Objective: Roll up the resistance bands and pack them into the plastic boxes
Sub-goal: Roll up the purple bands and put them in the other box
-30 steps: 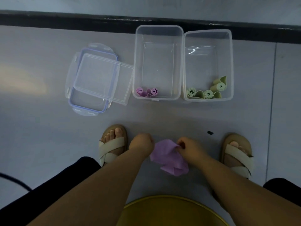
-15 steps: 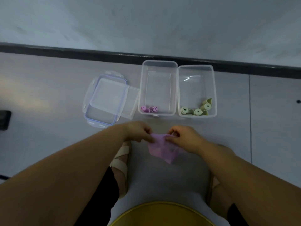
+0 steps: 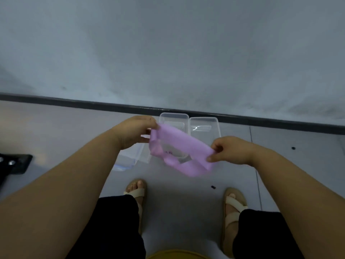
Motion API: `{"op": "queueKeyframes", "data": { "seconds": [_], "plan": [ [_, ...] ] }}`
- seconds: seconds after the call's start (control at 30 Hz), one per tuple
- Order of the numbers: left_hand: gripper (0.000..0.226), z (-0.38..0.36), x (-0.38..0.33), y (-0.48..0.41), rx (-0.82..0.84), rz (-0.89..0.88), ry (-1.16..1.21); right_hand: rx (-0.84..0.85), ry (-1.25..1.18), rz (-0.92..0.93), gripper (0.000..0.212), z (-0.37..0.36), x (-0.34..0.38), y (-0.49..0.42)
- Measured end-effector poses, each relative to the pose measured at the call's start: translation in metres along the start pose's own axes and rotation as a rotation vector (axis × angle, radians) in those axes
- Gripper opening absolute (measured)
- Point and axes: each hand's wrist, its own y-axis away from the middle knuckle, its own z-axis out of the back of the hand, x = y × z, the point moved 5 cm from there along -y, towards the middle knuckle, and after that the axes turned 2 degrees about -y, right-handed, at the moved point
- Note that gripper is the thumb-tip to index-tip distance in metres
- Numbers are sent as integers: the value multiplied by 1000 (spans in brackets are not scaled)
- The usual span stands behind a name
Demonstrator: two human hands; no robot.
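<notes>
A purple resistance band (image 3: 179,144) hangs as an open loop, stretched out in the air between my hands. My left hand (image 3: 133,131) pinches its left end, and my right hand (image 3: 229,149) pinches its right end. Behind the band two clear plastic boxes stand side by side against the wall: the left box (image 3: 173,117) and the right box (image 3: 204,124). Through the loop a small rolled purple band (image 3: 169,152) shows inside the left box. The band and my right hand hide the lower part of the right box.
Clear lids (image 3: 130,157) lie stacked on the floor left of the boxes, partly under my left arm. A black object (image 3: 15,164) sits at the far left. A dark baseboard (image 3: 74,102) runs along the wall. My sandalled feet (image 3: 137,191) stand below.
My hands lifted the crumpled purple band and moved apart, pulling it out into an open loop in front of the boxes. The camera tilted up and back, showing more wall.
</notes>
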Motion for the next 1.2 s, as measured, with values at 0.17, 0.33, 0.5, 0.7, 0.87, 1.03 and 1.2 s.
{"op": "queueKeyframes", "data": {
  "seconds": [0.17, 0.33, 0.5, 0.7, 0.87, 1.03, 1.2],
  "plan": [
    [11, -2, -5, 15, -62, 85, 170, -325, -575, 75, 10, 46, 5, 38],
    [13, -19, -14, 6, -69, 72, 258, -563, -744, 37, 13, 57, -7, 40],
    [24, -25, -21, -12, -190, 7, 269, -655, -653, 15, 16, 77, -12, 34],
    [25, -28, -38, -24, -59, -81, 33, -721, -974, 15, 14, 110, -30, 32],
    [43, -37, -41, -30, 123, -65, -84, -815, -1125, -29, 16, 118, -45, 26],
    [24, -35, -48, -30, 86, -108, 154, -913, -1025, -95, 16, 123, -56, 27],
    [24, -33, -62, -26, -5, -177, 277, -961, -865, -103, 9, 124, -58, 32]
  ]
}}
